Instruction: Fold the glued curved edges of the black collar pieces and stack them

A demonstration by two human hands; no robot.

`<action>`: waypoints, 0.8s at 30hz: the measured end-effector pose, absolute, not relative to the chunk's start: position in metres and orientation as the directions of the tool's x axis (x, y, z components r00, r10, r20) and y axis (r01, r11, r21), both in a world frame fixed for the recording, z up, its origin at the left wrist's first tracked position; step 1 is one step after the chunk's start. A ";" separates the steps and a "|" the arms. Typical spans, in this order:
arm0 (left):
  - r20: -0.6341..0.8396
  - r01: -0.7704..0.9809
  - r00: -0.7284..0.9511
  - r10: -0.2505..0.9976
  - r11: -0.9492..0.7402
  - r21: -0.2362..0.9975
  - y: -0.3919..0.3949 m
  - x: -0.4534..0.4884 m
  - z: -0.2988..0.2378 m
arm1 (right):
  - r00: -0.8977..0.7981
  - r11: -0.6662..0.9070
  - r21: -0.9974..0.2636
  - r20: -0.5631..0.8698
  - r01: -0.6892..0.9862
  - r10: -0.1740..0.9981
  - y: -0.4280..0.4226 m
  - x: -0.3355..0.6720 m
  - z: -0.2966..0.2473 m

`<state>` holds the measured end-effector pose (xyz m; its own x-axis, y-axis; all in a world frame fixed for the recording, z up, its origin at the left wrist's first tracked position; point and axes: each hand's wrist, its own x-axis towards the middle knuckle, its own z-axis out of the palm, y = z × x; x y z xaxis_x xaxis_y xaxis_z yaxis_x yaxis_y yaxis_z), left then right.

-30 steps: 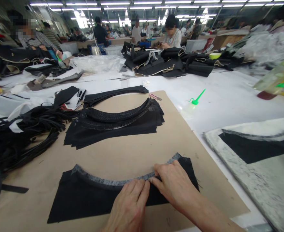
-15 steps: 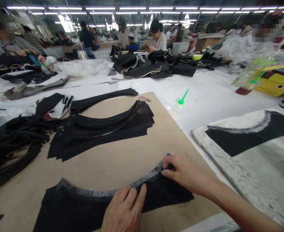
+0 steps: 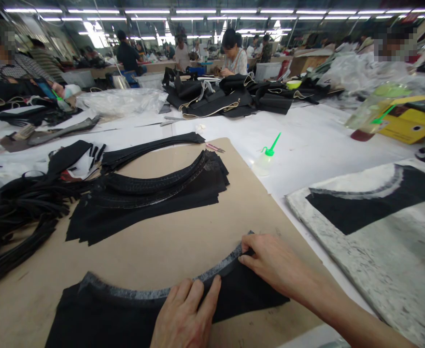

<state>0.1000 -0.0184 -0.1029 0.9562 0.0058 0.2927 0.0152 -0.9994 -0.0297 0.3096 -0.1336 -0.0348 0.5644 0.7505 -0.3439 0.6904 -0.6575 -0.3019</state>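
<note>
A black fabric piece (image 3: 100, 319) lies at the front, its concave upper edge lined with a grey, rough-looking band (image 3: 140, 293). My left hand (image 3: 187, 309) rests on the middle of this cloth, fingers spread and pressing just below the band. At the band's right end, my right hand (image 3: 266, 261) pinches the fabric edge between thumb and curled fingers. What lies under those fingertips is partly hidden. Farther back sits a stack of similar curved black pieces (image 3: 147, 208) with stitched-looking edges. Behind that is a pile of narrow black strips (image 3: 154, 147).
Brown board (image 3: 234, 208) covers the work surface. A green-tipped bottle (image 3: 265, 162) and small snips (image 3: 215, 148) stand beyond it. On the right, a glue-marked slab (image 3: 350, 261) carries another black piece (image 3: 375, 198). Black strips (image 3: 24, 208) heap at left. Several people work behind.
My right hand has shifted very slightly left along the edge, and the dark fold by its fingers looks flatter. My left hand stays on the cloth. The view has moved slightly.
</note>
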 end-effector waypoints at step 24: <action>0.409 0.002 0.913 0.014 -1.000 0.030 -0.030 0.125 -0.097 | 0.644 -0.692 -0.537 -0.319 0.482 0.696 -0.154 0.320 -0.053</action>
